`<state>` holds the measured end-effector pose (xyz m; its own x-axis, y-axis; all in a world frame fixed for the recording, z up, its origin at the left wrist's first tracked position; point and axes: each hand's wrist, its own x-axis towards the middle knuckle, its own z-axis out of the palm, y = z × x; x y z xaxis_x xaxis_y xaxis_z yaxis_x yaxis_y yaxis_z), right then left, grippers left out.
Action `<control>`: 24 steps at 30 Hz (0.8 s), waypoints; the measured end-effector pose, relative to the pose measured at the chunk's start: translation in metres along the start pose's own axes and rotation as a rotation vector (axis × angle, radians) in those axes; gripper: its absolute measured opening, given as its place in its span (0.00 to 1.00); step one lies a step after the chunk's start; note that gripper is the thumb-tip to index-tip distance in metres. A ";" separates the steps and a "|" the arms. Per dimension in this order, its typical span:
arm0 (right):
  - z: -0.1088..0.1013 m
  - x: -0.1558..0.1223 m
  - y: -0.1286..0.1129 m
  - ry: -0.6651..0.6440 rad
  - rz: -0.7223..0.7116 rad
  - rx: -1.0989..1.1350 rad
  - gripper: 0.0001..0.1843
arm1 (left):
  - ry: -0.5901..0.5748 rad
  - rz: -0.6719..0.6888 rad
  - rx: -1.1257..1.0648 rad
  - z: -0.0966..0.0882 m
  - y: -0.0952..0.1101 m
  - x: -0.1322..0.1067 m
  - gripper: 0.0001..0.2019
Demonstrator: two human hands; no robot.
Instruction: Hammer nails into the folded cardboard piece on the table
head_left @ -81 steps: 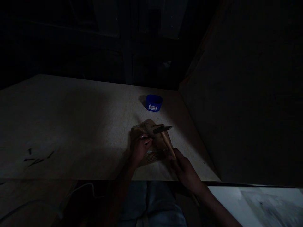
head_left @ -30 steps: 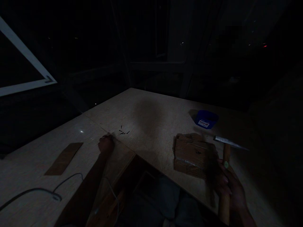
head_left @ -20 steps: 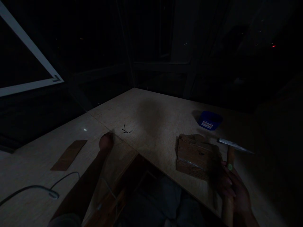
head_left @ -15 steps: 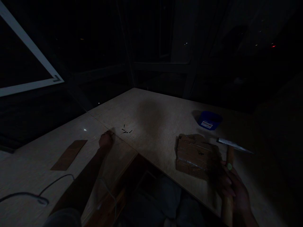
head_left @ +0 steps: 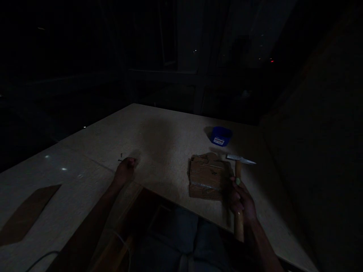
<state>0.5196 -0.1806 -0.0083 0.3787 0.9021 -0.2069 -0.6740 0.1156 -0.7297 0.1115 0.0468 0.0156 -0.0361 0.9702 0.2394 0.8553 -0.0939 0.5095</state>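
Observation:
In my right hand (head_left: 243,202) is a hammer (head_left: 238,172) with a wooden handle and a metal head that tapers to a point; the head is upward. Just left of it lies a battered block of cardboard (head_left: 207,175), with a few small dark pieces on its top. My left hand (head_left: 124,170) is low over the tabletop with its fingers curled together. Whatever is in those fingers is too dark and small to make out. Beside them a nail (head_left: 121,155) shows, and the hand covers part of the small group of nails.
A blue plastic tub (head_left: 221,136) with a white label stands behind the cardboard block. A flat cardboard piece (head_left: 28,215) lies at the left of the pale tabletop (head_left: 176,151), near a cable (head_left: 42,257). Dark window frames rise behind; the light is dim.
My view has turned to the right. My left hand has moved right, from beside the nails to over them, and now hides most of them. My right hand keeps hold of the hammer.

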 end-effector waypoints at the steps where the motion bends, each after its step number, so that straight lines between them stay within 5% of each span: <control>1: -0.001 0.001 0.001 0.001 0.000 -0.002 0.16 | -0.030 0.032 -0.086 0.011 0.015 -0.002 0.10; 5: -0.006 0.005 0.003 -0.002 0.003 0.003 0.18 | -0.189 0.108 -0.620 0.048 0.090 -0.027 0.09; 7: -0.007 0.005 0.004 -0.011 -0.011 -0.006 0.18 | -0.358 0.090 -0.804 0.062 0.130 -0.046 0.12; 12: -0.006 0.006 0.006 -0.016 -0.048 -0.007 0.18 | -0.587 0.132 -0.912 0.101 0.200 -0.079 0.12; 18: -0.002 0.007 0.007 0.039 0.005 -0.060 0.21 | -0.587 0.264 -0.788 0.144 0.220 -0.081 0.08; 24: 0.003 0.008 0.009 0.046 0.021 -0.120 0.24 | -0.627 0.383 -0.662 0.151 0.215 -0.077 0.11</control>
<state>0.5147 -0.1711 -0.0146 0.3960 0.8834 -0.2505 -0.6021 0.0438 -0.7973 0.3764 -0.0149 -0.0179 0.6264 0.7730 0.1009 0.2836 -0.3465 0.8941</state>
